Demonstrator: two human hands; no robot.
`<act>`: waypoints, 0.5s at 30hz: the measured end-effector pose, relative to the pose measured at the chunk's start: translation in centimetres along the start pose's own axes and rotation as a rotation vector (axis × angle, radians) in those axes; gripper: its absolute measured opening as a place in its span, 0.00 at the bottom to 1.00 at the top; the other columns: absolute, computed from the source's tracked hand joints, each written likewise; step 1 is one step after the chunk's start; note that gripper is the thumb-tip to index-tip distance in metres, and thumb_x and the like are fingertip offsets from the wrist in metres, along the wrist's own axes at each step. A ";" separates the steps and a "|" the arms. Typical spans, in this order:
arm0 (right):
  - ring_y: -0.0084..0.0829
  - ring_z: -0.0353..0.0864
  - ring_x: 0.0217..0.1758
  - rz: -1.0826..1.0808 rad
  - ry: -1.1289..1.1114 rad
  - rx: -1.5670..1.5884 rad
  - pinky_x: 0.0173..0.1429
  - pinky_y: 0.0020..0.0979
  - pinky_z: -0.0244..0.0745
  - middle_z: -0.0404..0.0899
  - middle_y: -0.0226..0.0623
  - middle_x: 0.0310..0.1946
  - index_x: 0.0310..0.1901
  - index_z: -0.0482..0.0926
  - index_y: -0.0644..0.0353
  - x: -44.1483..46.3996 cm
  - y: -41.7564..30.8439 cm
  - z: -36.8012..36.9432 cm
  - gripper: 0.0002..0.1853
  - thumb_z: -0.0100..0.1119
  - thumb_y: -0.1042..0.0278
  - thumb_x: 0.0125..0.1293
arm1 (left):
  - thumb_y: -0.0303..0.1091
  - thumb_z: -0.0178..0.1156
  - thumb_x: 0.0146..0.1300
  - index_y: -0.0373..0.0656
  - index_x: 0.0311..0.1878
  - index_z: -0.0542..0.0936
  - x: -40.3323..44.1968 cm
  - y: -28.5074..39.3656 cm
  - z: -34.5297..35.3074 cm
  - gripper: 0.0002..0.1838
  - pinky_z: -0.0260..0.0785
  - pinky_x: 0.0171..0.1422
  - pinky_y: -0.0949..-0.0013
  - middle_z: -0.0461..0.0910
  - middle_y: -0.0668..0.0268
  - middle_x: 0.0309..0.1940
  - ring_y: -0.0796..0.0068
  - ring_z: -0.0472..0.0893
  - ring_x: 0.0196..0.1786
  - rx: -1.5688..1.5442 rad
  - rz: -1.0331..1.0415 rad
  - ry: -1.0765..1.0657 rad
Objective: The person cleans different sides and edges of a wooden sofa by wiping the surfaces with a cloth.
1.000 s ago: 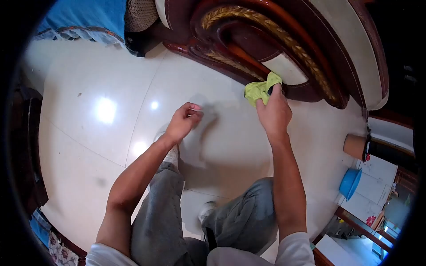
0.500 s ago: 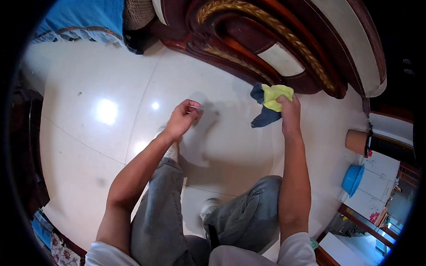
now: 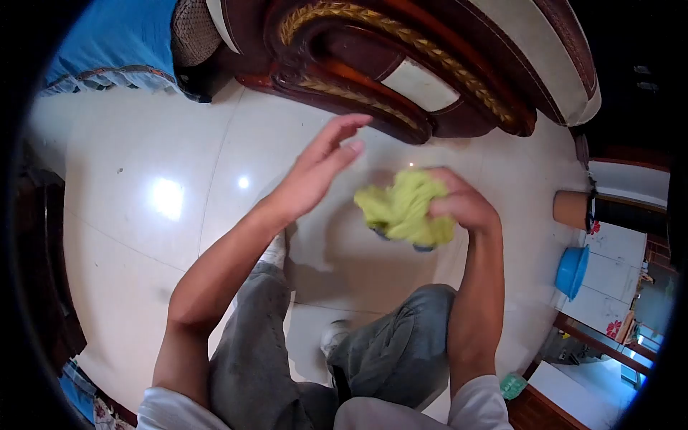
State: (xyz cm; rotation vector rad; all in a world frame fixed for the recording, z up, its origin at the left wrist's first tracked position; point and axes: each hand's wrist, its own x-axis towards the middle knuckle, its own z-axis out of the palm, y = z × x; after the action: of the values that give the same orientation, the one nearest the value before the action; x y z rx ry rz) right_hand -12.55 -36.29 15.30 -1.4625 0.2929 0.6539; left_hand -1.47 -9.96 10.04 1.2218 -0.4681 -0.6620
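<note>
In the head view, my right hand (image 3: 464,203) grips a crumpled yellow-green cloth (image 3: 408,206), held up over the pale floor in front of my knees. Small dark blue-grey patches show along the cloth's lower edge, and motion blurs it a little. To the left of the cloth, my left hand (image 3: 319,166) is raised with its thumb and fingers apart. I see nothing in that hand, and a gap separates it from the cloth.
Ahead stands a carved dark red sofa (image 3: 459,43) with gold trim. A blue fabric cover (image 3: 115,43) hangs at the upper left. To the right are a brown pot (image 3: 571,208), a blue basin (image 3: 572,273) and white cabinets (image 3: 609,261). Glossy tiles (image 3: 136,236) reflect light.
My right hand has brought the cloth left and lower, turning more of its yellow-green side into view. My left hand has moved up and right, its fingers opening from a pinch.
</note>
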 end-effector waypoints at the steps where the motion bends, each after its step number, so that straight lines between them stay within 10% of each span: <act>1: 0.43 0.87 0.49 0.118 -0.151 -0.204 0.57 0.40 0.82 0.87 0.43 0.49 0.57 0.81 0.62 0.4 -2.9 2.8 0.28 0.65 0.65 0.51 | 0.42 0.54 0.78 0.43 0.78 0.65 -0.1 0.5 0.2 0.29 0.51 0.84 0.58 0.64 0.56 0.77 0.60 0.61 0.81 0.067 -0.010 -0.097; 5: 0.52 0.85 0.46 0.085 -0.048 -0.916 0.52 0.46 0.79 0.85 0.49 0.44 0.48 0.80 0.59 1.4 -4.9 9.3 0.19 0.69 0.66 0.54 | 0.47 0.63 0.72 0.44 0.82 0.59 -1.1 0.0 1.4 0.41 0.49 0.85 0.55 0.60 0.56 0.80 0.57 0.57 0.83 0.034 -0.028 -0.321; 15: 0.49 0.84 0.48 -0.429 0.649 -0.675 0.56 0.42 0.77 0.81 0.45 0.44 0.52 0.72 0.58 4.2 -3.2 9.4 0.24 0.71 0.73 0.55 | 0.56 0.62 0.74 0.43 0.76 0.64 -1.5 -2.7 1.4 0.37 0.71 0.66 0.67 0.75 0.63 0.62 0.72 0.75 0.62 -0.353 -0.397 -0.164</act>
State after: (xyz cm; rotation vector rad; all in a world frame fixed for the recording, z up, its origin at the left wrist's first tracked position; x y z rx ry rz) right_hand -9.24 -26.10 16.59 -2.2895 0.2482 -0.1192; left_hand -3.99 -10.42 7.89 0.9318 -0.2284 -1.1392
